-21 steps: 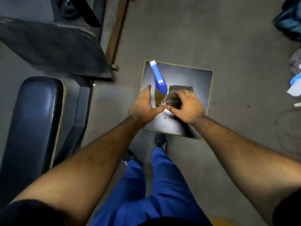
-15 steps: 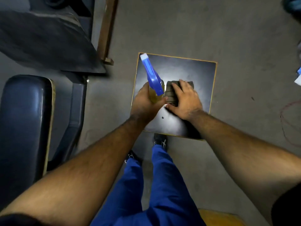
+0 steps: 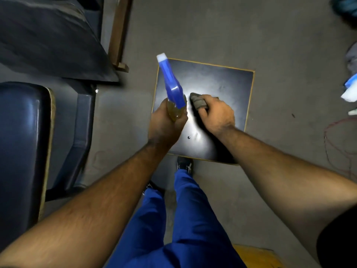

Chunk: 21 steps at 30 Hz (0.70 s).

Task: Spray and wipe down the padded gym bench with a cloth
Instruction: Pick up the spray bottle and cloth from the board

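Note:
My left hand (image 3: 166, 124) grips a spray bottle (image 3: 172, 89) with a blue trigger head and yellowish liquid, nozzle pointing away from me. Beside it, my right hand (image 3: 217, 114) is closed around a bunched grey cloth (image 3: 198, 101). Both hands hover over a small square black tabletop (image 3: 228, 86) with a thin yellow edge. The dark blue padded bench (image 3: 21, 147) lies at the left edge of the view, well apart from both hands.
A black slanted pad or plate (image 3: 50, 39) and a wooden post (image 3: 118, 31) stand at the upper left. Grey floor surrounds the table. My blue trousers and black shoes (image 3: 184, 163) are below the table. Blue and white items (image 3: 350, 88) lie at the right edge.
My left hand has lifted the spray bottle off the small table. My right hand, flat on the folded cloth before, has closed around it and picked it up.

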Tool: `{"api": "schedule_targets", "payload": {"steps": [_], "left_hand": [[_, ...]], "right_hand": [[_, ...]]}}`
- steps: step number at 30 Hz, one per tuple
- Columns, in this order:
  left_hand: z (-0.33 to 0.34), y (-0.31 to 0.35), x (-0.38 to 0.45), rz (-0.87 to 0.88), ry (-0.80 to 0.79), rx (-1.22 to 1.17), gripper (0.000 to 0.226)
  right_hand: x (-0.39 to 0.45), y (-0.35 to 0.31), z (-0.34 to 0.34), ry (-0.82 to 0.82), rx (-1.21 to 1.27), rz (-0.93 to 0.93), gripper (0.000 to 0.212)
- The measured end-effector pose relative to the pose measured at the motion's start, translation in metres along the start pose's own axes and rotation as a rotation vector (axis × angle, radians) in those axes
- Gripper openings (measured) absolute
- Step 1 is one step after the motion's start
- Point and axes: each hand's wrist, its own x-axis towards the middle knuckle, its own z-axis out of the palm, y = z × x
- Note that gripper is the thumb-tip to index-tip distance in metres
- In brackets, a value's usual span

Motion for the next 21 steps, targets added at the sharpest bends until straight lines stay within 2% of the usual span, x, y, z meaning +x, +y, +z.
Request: {"api": "schedule_targets", "payload": {"steps": [6, 10, 17, 21], "left_hand": [[-0.067, -0.026, -0.036, -0.192, 0.143, -0.074, 0.038], [-0.134, -0.065, -0.065, -0.351, 0.278, -0.143, 0.045], [-0.265, -0.182, -0.134, -0.546, 0.516, -0.283, 0.049], [-0.333, -0.263, -0.178, -0.637, 0.648, -0.361, 0.039]], "right_hand": [[-0.033, -0.071, 0.000, -0.083, 0.183, -0.023, 0.026], [-0.060, -0.146, 0.025, -0.208, 0.194, -0.118, 0.030], [-0.110, -0.308, 0.105, -0.474, 0.091, -0.330, 0.027], [-0.146, -0.396, 0.168, -0.598, 0.007, -0.439, 0.026]]}}
